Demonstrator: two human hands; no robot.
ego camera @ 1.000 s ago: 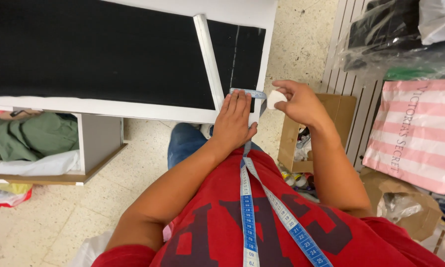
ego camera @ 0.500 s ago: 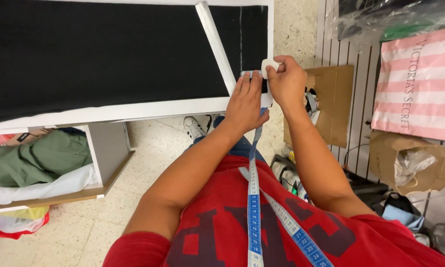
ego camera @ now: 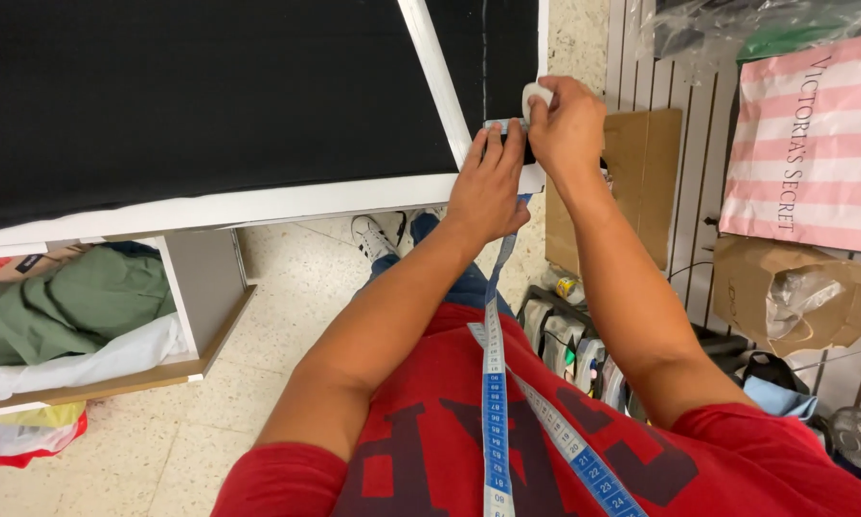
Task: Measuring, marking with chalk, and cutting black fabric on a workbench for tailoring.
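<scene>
left hand (ego camera: pixel 488 187) flat on black fabric (ego camera: pixel 210 96), right hand (ego camera: pixel 566 124) gripping chalk (ego camera: pixel 532 96)

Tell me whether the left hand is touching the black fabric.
Touching. The head view shows the left hand lying flat at the table edge, its fingertips pressing the measuring tape's end onto the black fabric.

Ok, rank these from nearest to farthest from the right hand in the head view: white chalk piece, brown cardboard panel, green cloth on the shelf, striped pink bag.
From the right hand:
1. White chalk piece, pinched in its fingertips at the black cloth's edge.
2. Brown cardboard panel, just right of the wrist, against the slatted wall.
3. Striped pink bag, farther right.
4. Green cloth, far left on the low shelf.
</scene>
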